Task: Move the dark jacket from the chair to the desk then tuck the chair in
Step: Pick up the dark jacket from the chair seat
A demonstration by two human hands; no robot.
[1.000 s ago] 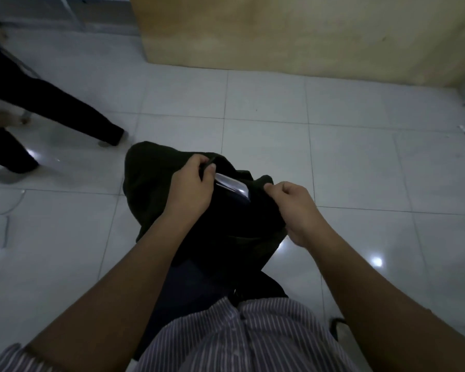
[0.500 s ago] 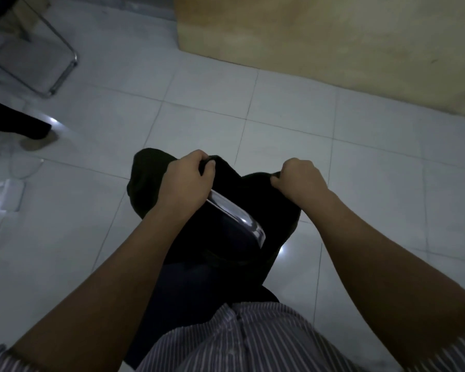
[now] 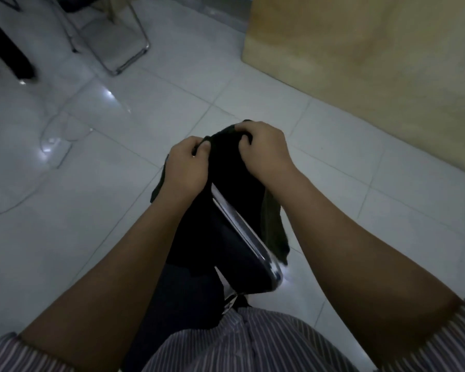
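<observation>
The dark jacket (image 3: 231, 183) is bunched between both my hands at the middle of the head view, its lower part hanging toward my legs. My left hand (image 3: 185, 167) grips its left side and my right hand (image 3: 263, 151) grips its top edge; the two hands are close together. Below the jacket a shiny chrome bar of the chair (image 3: 247, 237) runs diagonally down to the right, partly covered by the fabric. The chair's seat is hidden. A light wooden panel (image 3: 373, 63), possibly the desk's side, stands at the upper right.
White tiled floor (image 3: 91, 210) surrounds me. A metal-framed folding chair (image 3: 118, 41) stands at the upper left, beside a person's dark trouser leg (image 3: 8, 49). A white cable and adapter (image 3: 51, 140) lie on the floor at left.
My hands have come closer together and gathered the jacket into a tighter bundle. The view has swung so the wooden panel is nearer at the right and the folding chair shows more.
</observation>
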